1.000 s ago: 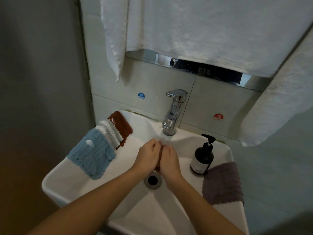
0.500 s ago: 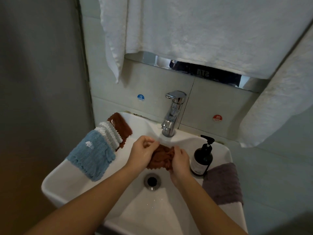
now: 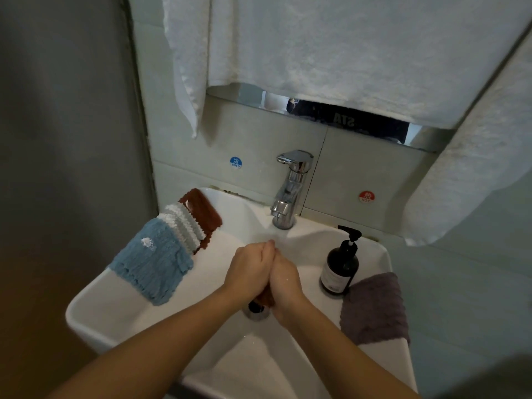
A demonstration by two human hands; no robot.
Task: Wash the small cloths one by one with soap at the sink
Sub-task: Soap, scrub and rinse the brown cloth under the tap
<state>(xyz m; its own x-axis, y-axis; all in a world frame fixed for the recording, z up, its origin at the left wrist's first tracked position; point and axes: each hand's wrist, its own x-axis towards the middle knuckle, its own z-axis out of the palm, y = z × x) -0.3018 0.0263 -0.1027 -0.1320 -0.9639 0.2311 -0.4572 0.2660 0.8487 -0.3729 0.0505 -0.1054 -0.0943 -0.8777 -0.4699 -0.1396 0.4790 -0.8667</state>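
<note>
The hands point(image 3: 266, 272) hide most of the brown cloth point(image 3: 266, 298) and part of the drain point(image 3: 256, 311).

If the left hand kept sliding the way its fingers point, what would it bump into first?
Probably the faucet: the left hand, pressed with the right hand around the brown cloth, points toward its base. Depth is hard to judge.

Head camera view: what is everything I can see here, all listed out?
sink: one, white, centre
tap: one, chrome, back rim
drain: one, metal, basin floor, partly hidden
soap bottle: one, dark with pump, right rim
blue cloth: one, left rim
white cloth: one, left rim, between blue and brown
brown cloth on rim: one, left rim, rearmost
purple cloth: one, right rim
brown cloth in hands: one, squeezed over drain
white towels: hanging above
cold sticker: one, blue, wall
hot sticker: one, red, wall
left hand: grips cloth
right hand: grips cloth
</note>
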